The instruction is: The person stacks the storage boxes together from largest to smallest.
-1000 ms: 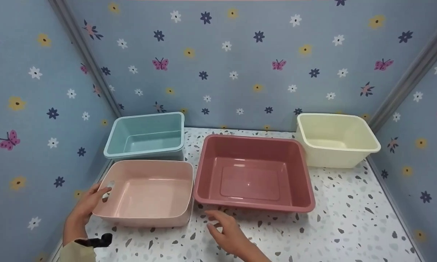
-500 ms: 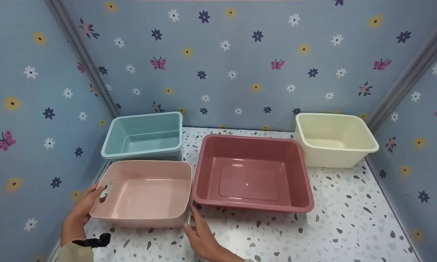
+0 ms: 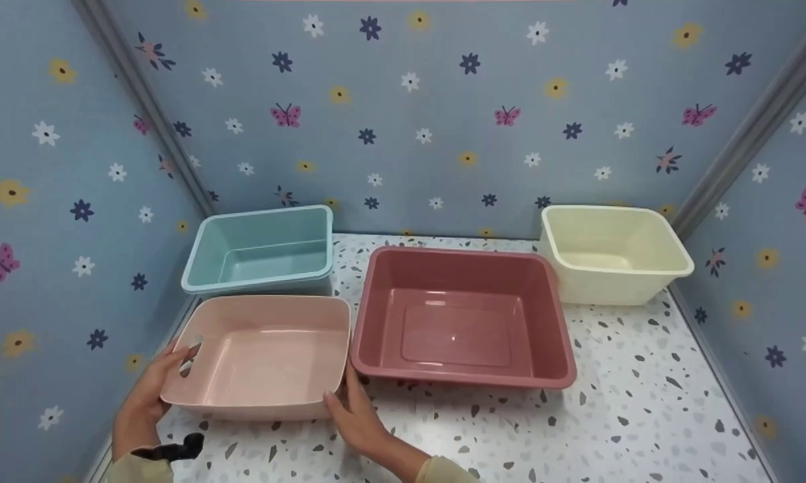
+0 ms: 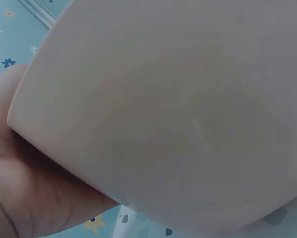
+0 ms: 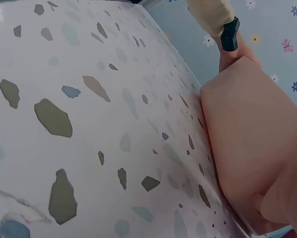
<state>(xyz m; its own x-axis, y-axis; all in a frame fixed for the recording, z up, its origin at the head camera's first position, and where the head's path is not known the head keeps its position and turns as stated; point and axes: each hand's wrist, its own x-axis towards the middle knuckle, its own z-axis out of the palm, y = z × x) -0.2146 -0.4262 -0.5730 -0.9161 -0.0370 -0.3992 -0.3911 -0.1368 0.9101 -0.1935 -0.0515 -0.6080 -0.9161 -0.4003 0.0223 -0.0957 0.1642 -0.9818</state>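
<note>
Centrally, on the near left of a white speckled table (image 3: 624, 422), a pale pink bin (image 3: 275, 365) is gripped by a person's two bare hands, one at each end. The left hand (image 3: 144, 389) grasps the left end, with fingers at the oval handle hole (image 3: 191, 355) cut into that wall. The right hand (image 3: 362, 416) grasps the near right corner, its thumb against the near side and its fingers along the right wall. The bin is upright, open side up; whether its base is fully touching the table is hard to tell. Close up, the left wrist view is mostly filled by the bin's blurred outer wall.

Just to the right of the pink bin sits a larger dark rose basin (image 3: 456, 335). Directly beyond the pink bin, at the far left, is a light teal bin (image 3: 275, 235) with a doubled edge at its rim. At the far right, a cream bin (image 3: 617, 288) sits just beside the rose basin.

Light-coloured sleeves (image 3: 446, 471) cover the arms, and a black strap (image 3: 168, 449) crosses the left wrist. Blue panels (image 3: 403, 100) printed with flowers and pink butterflies surround the table, with grey posts (image 3: 151, 100) at the far corners.
</note>
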